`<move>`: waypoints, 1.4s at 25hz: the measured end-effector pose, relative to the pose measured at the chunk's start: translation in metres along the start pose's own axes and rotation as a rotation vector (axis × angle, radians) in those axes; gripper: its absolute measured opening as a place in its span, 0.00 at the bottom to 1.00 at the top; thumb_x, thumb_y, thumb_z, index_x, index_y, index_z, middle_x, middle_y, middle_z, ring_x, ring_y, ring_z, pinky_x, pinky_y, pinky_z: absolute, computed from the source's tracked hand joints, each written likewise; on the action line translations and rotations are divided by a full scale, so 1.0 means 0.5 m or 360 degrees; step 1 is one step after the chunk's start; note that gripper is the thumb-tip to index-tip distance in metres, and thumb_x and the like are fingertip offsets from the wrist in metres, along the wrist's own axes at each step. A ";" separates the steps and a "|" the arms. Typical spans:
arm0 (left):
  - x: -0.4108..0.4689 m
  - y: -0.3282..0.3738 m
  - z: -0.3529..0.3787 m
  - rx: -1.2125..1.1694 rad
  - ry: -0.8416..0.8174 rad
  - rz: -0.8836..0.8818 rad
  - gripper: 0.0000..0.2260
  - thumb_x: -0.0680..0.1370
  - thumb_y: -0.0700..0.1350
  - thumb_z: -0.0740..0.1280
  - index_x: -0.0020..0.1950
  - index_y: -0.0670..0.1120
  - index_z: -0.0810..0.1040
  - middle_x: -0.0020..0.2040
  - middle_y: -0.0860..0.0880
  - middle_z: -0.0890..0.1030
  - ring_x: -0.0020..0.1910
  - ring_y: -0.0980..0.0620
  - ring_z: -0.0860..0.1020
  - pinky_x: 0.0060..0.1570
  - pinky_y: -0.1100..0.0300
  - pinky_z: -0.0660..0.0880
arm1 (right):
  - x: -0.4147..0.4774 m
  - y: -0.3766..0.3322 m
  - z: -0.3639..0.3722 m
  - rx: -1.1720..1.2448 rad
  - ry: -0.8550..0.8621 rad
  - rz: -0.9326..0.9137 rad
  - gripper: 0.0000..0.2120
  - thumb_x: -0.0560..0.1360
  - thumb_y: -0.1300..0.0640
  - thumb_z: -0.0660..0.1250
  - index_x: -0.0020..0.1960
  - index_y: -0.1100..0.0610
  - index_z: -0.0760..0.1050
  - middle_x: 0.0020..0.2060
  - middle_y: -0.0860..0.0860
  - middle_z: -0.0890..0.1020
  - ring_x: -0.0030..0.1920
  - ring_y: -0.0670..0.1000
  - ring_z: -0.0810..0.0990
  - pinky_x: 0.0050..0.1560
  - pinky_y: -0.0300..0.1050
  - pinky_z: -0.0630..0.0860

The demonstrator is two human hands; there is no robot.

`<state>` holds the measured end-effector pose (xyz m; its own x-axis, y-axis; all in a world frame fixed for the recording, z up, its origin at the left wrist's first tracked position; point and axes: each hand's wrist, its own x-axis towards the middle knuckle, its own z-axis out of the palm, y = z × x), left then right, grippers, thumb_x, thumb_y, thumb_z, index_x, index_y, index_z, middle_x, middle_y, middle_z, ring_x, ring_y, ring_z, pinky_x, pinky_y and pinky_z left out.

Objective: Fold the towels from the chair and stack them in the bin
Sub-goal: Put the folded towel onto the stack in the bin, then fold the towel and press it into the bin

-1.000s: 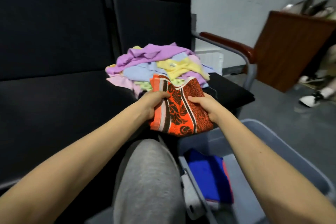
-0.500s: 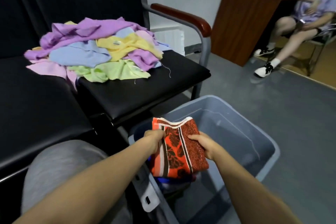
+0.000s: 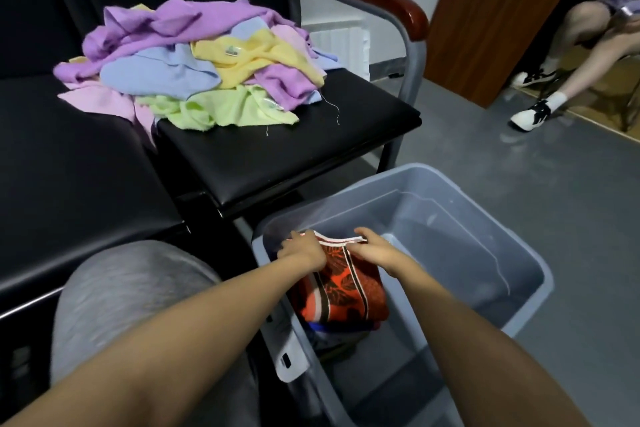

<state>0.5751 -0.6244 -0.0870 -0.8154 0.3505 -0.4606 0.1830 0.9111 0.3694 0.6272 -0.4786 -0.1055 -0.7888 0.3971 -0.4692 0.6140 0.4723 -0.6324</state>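
My forearms cover the near part of the grey plastic bin (image 3: 538, 276), and its near end runs off the bottom of the view. Under the folded orange towel (image 3: 346, 291) only a sliver of a blue towel (image 3: 327, 326) shows; what else lies there I cannot make out. My left hand (image 3: 303, 251) curls its fingers over the orange towel's far left corner, and my right hand (image 3: 375, 250) pinches its white-striped far edge, holding it inside the bin by the left wall. The bin's right half is bare. The pile of unfolded pastel towels (image 3: 207, 73) sits on the black chair seat (image 3: 294, 149), back from its front edge.
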 end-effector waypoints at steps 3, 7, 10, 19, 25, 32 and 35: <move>0.008 0.004 -0.024 -0.0218 0.0081 0.0049 0.16 0.76 0.41 0.60 0.64 0.42 0.72 0.65 0.41 0.74 0.64 0.42 0.73 0.59 0.54 0.71 | -0.016 -0.052 0.003 0.0188 0.0073 -0.0252 0.08 0.78 0.59 0.63 0.54 0.60 0.77 0.46 0.53 0.78 0.44 0.47 0.76 0.45 0.35 0.71; -0.001 0.017 -0.069 -0.0709 0.0138 0.0084 0.14 0.78 0.45 0.61 0.56 0.38 0.79 0.52 0.40 0.82 0.56 0.42 0.78 0.51 0.56 0.73 | -0.036 -0.131 0.015 0.0326 0.0086 -0.0407 0.18 0.80 0.58 0.60 0.31 0.58 0.70 0.27 0.53 0.74 0.23 0.42 0.71 0.29 0.33 0.68; -0.024 0.028 -0.135 -0.1216 0.0134 0.0198 0.15 0.79 0.41 0.58 0.36 0.39 0.78 0.23 0.49 0.77 0.34 0.46 0.77 0.38 0.58 0.73 | -0.046 -0.207 0.015 0.0438 0.0271 -0.0562 0.21 0.80 0.56 0.61 0.28 0.57 0.65 0.22 0.51 0.68 0.18 0.40 0.66 0.24 0.35 0.61; -0.047 -0.069 -0.437 -0.1269 0.0314 0.0409 0.12 0.78 0.38 0.58 0.35 0.45 0.72 0.32 0.48 0.74 0.30 0.53 0.73 0.33 0.63 0.71 | -0.035 -0.507 -0.006 0.0354 0.0405 -0.0988 0.23 0.78 0.52 0.63 0.26 0.54 0.63 0.20 0.47 0.65 0.27 0.49 0.63 0.33 0.44 0.59; 0.049 -0.177 -0.531 -0.0924 0.0829 0.0323 0.07 0.76 0.36 0.60 0.44 0.42 0.77 0.47 0.42 0.80 0.44 0.47 0.76 0.44 0.58 0.72 | 0.037 -0.603 0.002 -0.0220 0.0469 -0.0970 0.05 0.76 0.55 0.61 0.47 0.53 0.75 0.30 0.47 0.72 0.35 0.50 0.72 0.34 0.42 0.66; 0.201 -0.222 -0.653 -0.0563 0.1312 0.0246 0.15 0.75 0.38 0.62 0.62 0.44 0.75 0.61 0.45 0.78 0.61 0.44 0.74 0.58 0.54 0.71 | 0.151 -0.709 0.012 -0.0415 0.0391 -0.1184 0.16 0.75 0.61 0.60 0.63 0.55 0.72 0.48 0.48 0.75 0.48 0.50 0.74 0.47 0.43 0.69; 0.258 -0.234 -0.719 -0.0360 0.1324 0.0176 0.28 0.75 0.36 0.61 0.74 0.48 0.60 0.72 0.43 0.64 0.66 0.40 0.68 0.58 0.47 0.70 | 0.196 -0.773 0.024 -0.0456 0.0446 -0.1275 0.17 0.75 0.61 0.60 0.63 0.55 0.72 0.58 0.53 0.76 0.56 0.55 0.75 0.52 0.45 0.69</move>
<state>0.2512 -0.7635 0.1004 -0.9523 0.0814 0.2942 0.2431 0.7853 0.5694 0.3122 -0.6318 0.0855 -0.9709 0.0238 0.2384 -0.1043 0.8538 -0.5101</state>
